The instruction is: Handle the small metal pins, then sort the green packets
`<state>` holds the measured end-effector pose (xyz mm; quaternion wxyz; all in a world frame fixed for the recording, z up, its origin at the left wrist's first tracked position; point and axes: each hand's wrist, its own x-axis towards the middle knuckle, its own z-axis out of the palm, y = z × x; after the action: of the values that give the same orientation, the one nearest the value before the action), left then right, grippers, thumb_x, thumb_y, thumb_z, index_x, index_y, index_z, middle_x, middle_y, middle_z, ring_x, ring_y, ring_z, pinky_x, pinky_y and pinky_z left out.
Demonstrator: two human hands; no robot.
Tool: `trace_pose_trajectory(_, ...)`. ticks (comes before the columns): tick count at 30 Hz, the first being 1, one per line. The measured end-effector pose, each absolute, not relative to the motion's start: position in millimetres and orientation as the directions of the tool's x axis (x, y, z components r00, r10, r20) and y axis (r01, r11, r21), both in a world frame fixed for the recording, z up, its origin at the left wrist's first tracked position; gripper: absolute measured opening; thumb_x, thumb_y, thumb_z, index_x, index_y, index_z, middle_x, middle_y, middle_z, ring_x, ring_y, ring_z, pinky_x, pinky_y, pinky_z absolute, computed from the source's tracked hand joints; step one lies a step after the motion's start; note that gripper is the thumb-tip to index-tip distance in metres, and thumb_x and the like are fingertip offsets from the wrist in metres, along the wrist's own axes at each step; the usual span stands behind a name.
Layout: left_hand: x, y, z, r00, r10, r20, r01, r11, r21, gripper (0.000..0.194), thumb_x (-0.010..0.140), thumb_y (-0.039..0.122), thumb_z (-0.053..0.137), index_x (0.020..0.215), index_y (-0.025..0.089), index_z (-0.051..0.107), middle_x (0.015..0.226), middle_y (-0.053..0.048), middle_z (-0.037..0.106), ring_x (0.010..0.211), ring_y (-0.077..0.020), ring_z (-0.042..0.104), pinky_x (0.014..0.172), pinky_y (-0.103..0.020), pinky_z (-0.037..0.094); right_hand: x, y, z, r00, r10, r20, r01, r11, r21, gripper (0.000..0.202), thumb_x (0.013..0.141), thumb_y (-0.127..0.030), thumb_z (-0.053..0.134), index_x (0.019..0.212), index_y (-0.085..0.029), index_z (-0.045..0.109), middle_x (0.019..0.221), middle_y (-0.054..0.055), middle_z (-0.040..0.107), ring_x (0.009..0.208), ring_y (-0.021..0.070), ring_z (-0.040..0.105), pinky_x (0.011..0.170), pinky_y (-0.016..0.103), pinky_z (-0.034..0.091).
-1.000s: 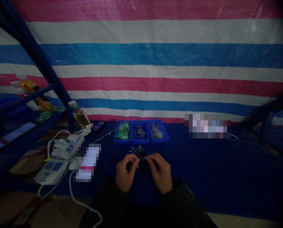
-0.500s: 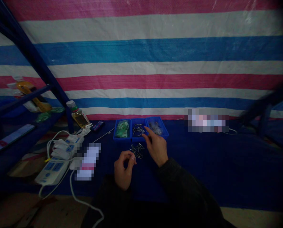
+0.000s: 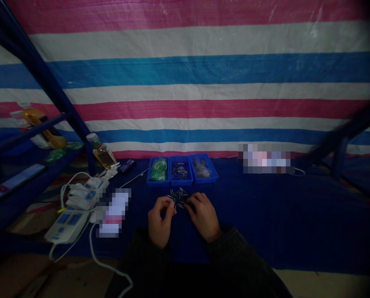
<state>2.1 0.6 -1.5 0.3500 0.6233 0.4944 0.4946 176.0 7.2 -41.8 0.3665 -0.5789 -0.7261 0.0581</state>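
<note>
A loose pile of thin, shiny dark metal pieces [image 3: 179,196] lies on the blue tabletop between my hands. At its left edge my left hand [image 3: 160,221] is closed, thumb against index finger; whatever sits in the pinch is too small to name. My right hand [image 3: 204,216] rests at the pile's right side with bent fingers drawn together on it, their tips partly hidden. Just behind stand three blue bins: the left bin [image 3: 148,182] holds green packets [image 3: 159,169], the middle bin [image 3: 181,182] similar metal pieces [image 3: 180,170], the right bin [image 3: 215,179] small clear pieces [image 3: 201,167].
To the left lie a white power strip [image 3: 68,223] with plugs and cables, a blurred-out phone-like object [image 3: 114,213] and a bottle [image 3: 102,153]. A blue metal post [image 3: 57,91] rises there. Another blurred object [image 3: 265,158] lies at the back right, before a striped sheet [image 3: 203,70].
My right hand has come back from over the middle and right bins to the pile, its fingers closing in. My left hand has stayed nearly where it was, still pinched.
</note>
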Motion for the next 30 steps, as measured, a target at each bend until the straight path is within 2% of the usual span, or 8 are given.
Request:
trace_pose_trajectory(11,2,1,-1,0.035,0.962,0.271,0.266,-0.27,0.925,0.013,0.098,0.031,0.058,0.101,0.019,0.063,0.071,0.001,0.068,0.068,-0.0163,0.068,0.07,-0.026,0.053,173,8,-37,-0.042,0.914,0.403,0.787,0.278,-0.55,0.014,0.093,-0.01,0.061,0.086,-0.022,0.064,0.091,0.005,0.065,0.089,0.0244,0.06,0.081,0.039,0.05)
trace_pose_trajectory(16,0,2,-6,0.026,0.965,0.261,0.27,-0.258,0.928,0.015,0.098,0.032,0.058,0.101,0.019,0.063,0.074,0.0,0.069,0.071,-0.0166,0.069,0.071,-0.026,0.053,174,5,-32,0.058,0.872,0.486,0.701,0.31,-0.642,0.01,0.093,-0.014,0.062,0.088,-0.022,0.066,0.094,0.005,0.066,0.091,0.0237,0.061,0.085,0.039,0.05)
trace_pose_trajectory(20,-1,3,-9,0.0,0.958,0.288,0.26,-0.278,0.925,0.018,0.097,0.031,0.061,0.11,0.019,0.064,0.092,-0.004,0.073,0.085,-0.0186,0.071,0.077,-0.028,0.054,175,-3,-23,0.104,0.813,0.573,0.594,0.411,-0.691,0.007,0.096,-0.019,0.062,0.092,-0.022,0.067,0.096,0.006,0.066,0.09,0.0226,0.062,0.081,0.037,0.052)
trace_pose_trajectory(24,0,4,-8,0.04,0.954,0.297,0.28,-0.296,0.913,0.028,0.098,0.03,0.06,0.124,0.02,0.064,0.11,-0.007,0.074,0.101,-0.021,0.071,0.084,-0.029,0.054,172,-12,-14,0.071,0.78,0.622,0.517,0.504,-0.692,0.009,0.098,-0.019,0.059,0.094,-0.022,0.067,0.095,0.007,0.066,0.089,0.0221,0.063,0.077,0.037,0.052)
trace_pose_trajectory(30,0,2,-2,0.152,0.942,0.299,0.319,-0.333,0.887,0.017,0.098,0.029,0.06,0.095,0.018,0.072,0.087,-0.004,0.075,0.084,-0.0193,0.071,0.08,-0.028,0.053,171,-17,-13,0.027,0.781,0.624,0.459,0.545,-0.702,0.009,0.098,-0.017,0.058,0.097,-0.021,0.066,0.094,0.007,0.066,0.089,0.0217,0.063,0.078,0.036,0.052)
